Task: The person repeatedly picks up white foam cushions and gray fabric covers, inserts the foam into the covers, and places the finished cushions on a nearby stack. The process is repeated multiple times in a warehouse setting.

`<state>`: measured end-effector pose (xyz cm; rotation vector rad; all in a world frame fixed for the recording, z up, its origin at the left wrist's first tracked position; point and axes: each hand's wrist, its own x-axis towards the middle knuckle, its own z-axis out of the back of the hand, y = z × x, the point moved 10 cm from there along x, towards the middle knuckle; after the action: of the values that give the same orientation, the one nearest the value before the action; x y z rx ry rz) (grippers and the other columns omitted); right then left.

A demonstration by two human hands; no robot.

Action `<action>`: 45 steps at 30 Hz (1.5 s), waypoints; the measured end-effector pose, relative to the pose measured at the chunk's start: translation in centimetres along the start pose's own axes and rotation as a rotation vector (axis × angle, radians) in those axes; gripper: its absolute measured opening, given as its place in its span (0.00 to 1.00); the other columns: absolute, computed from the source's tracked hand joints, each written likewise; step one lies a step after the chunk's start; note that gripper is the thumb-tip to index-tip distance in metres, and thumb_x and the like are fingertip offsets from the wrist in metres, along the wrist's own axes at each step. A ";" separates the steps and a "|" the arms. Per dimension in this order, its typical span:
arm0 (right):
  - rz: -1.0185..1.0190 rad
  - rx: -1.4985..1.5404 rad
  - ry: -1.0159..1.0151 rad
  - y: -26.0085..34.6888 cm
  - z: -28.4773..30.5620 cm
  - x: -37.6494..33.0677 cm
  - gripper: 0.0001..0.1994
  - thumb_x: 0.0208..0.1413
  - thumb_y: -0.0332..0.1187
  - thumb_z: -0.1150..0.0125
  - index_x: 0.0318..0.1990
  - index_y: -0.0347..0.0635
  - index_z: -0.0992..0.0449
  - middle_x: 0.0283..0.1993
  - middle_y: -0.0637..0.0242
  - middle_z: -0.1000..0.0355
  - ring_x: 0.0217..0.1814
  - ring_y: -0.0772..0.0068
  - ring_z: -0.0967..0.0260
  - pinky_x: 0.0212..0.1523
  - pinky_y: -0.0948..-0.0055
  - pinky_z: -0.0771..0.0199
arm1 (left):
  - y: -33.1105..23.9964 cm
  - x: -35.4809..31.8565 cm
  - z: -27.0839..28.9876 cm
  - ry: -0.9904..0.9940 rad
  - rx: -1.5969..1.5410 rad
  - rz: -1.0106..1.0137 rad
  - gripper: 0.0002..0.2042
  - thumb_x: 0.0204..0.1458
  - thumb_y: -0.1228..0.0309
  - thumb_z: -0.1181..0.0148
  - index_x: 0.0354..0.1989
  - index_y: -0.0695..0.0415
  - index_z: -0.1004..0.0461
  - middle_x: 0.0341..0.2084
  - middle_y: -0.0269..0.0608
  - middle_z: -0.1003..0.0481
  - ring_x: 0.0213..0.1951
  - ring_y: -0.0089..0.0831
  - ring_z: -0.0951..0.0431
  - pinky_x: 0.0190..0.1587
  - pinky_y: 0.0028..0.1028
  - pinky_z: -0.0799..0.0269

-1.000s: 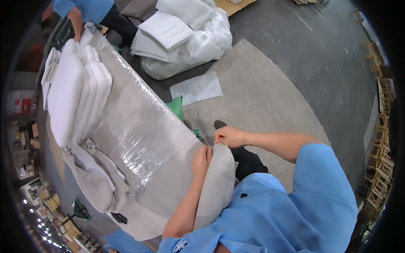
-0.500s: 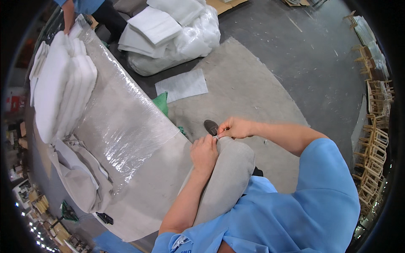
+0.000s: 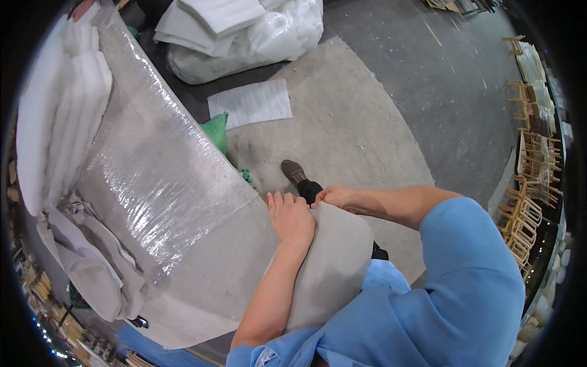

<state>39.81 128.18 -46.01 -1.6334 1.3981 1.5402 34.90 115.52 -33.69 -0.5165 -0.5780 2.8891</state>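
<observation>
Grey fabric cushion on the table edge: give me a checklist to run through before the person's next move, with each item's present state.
1. Left hand flat on the grey fabric cushion: ok.
2. Right hand gripping the cushion's top edge: ok, though its fingers are partly hidden.
3. Cushion supported by the grey felt-covered table: cannot tell; it stands at the table's near edge, against the person's body.
4. Clear plastic wrap lying apart from the cushion: ok.
5. Stack of white foam pads at the table's far left, apart from the hands: ok.
6. Dark shoe on the beige floor mat: ok.
</observation>
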 end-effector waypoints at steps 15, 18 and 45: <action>0.109 0.781 -0.004 -7.6 -6.3 -1.9 0.12 0.70 0.43 0.41 0.43 0.45 0.21 0.38 0.70 0.22 0.37 0.76 0.25 0.39 0.68 0.22 | 0.6 -4.3 1.9 0.067 -1.148 0.083 0.13 0.70 0.71 0.47 0.57 0.63 0.22 0.56 0.44 0.20 0.58 0.33 0.21 0.65 0.33 0.31; 0.499 0.868 -0.104 -2.3 0.3 -3.6 0.17 0.74 0.48 0.47 0.46 0.44 0.22 0.39 0.68 0.22 0.43 0.76 0.24 0.48 0.69 0.24 | 1.5 -4.8 0.8 0.014 -1.041 0.039 0.12 0.69 0.73 0.47 0.55 0.64 0.22 0.55 0.46 0.20 0.54 0.34 0.18 0.60 0.34 0.26; 1.124 -1.958 0.275 9.7 -28.4 -27.5 0.35 0.46 0.40 0.22 0.64 0.46 0.28 0.59 0.56 0.24 0.62 0.46 0.26 0.61 0.51 0.27 | 16.5 -43.4 -2.7 -0.535 -2.009 0.979 0.29 0.72 0.47 0.55 0.71 0.55 0.34 0.63 0.46 0.27 0.59 0.42 0.23 0.58 0.41 0.23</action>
<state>47.65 109.17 -10.91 -1.7241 0.4351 4.2645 74.90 92.23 -29.41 -0.0028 -3.9561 1.5238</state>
